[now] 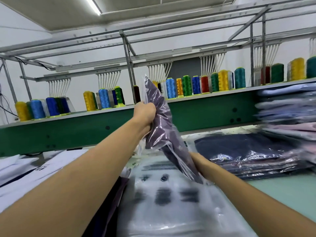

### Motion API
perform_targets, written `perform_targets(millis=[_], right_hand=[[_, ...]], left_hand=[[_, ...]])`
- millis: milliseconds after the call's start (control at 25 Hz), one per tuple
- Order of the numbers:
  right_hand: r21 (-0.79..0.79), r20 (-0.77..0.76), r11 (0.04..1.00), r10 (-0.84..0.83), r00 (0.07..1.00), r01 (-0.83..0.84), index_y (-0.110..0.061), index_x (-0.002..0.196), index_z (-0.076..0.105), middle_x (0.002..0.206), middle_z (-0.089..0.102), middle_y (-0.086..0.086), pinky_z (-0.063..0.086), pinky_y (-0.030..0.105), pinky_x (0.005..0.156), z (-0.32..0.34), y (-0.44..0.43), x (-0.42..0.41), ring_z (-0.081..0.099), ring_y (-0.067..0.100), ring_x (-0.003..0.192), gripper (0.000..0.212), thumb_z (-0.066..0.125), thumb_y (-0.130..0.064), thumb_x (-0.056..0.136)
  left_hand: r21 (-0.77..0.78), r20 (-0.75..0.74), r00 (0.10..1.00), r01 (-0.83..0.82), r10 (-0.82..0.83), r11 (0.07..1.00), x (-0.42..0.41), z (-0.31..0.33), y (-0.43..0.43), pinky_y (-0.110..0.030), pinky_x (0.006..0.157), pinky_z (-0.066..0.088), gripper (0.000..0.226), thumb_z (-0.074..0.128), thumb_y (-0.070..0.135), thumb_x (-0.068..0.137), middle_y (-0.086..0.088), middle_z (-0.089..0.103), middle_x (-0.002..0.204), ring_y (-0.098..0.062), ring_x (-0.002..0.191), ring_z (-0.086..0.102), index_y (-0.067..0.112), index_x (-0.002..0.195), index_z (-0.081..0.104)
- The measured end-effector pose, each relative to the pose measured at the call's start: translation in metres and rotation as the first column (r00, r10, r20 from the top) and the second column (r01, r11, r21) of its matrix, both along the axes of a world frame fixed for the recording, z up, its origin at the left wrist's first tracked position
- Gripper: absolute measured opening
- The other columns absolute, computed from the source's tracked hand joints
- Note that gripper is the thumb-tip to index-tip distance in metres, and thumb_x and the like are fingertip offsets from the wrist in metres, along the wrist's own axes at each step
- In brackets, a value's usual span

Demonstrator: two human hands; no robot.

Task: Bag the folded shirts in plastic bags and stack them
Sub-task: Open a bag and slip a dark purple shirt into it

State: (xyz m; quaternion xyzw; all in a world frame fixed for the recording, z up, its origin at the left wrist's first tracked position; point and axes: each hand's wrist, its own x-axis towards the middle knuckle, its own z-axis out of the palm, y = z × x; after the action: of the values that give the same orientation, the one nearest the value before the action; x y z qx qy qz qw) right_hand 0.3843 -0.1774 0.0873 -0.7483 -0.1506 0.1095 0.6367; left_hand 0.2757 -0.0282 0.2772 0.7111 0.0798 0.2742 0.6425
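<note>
A folded purple shirt in a clear plastic bag [160, 127] is held up on edge above the table, tilted from upper left to lower right. My left hand [145, 113] grips its upper part, fingers curled round the bag. My right hand [199, 164] holds the lower end from behind; the bag hides most of its fingers. Under the bag lies a pile of empty clear plastic bags [172, 202] with dark print. To the right sits a low stack of bagged navy shirts [246, 151], and a taller blurred stack of bagged pale shirts [290, 113] stands behind it.
White and dark unbagged garments [34, 171] lie at the left. A green machine beam [85, 132] runs across behind the table, topped by a shelf of coloured thread cones [186, 86]. Pale green table surface [282, 190] shows at the right.
</note>
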Motion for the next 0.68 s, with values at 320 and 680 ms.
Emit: perform_targets(millis=[320,680], right_hand=[[0.359,-0.13,0.933,0.073,0.989,-0.022,-0.005,0.083,0.077,0.082,0.07,0.013,0.047,0.026,0.059,0.028,-0.011,0.023,0.066,0.022,0.072,0.036,0.087,-0.032,0.06],[0.108,0.243,0.86,-0.51,0.825,0.499,-0.012,0.113,0.058,0.102,0.069,0.008,0.049,0.028,0.067,0.056,-0.144,0.102,0.064,0.015,0.082,0.035,0.078,-0.015,0.083]], left_hand=[[0.079,0.102,0.995,-0.017,0.009,0.997,0.022,0.033,-0.018,-0.012,0.032,0.029,0.047,0.038,-0.014,0.073,0.001,0.037,0.044,-0.005,0.023,0.037,0.002,0.111,0.06],[0.026,0.155,0.988,-0.024,0.02,0.999,0.097,-0.012,-0.038,-0.015,0.036,0.035,0.028,0.044,-0.01,0.083,-0.002,0.055,0.066,-0.015,0.051,0.054,0.012,0.098,0.055]])
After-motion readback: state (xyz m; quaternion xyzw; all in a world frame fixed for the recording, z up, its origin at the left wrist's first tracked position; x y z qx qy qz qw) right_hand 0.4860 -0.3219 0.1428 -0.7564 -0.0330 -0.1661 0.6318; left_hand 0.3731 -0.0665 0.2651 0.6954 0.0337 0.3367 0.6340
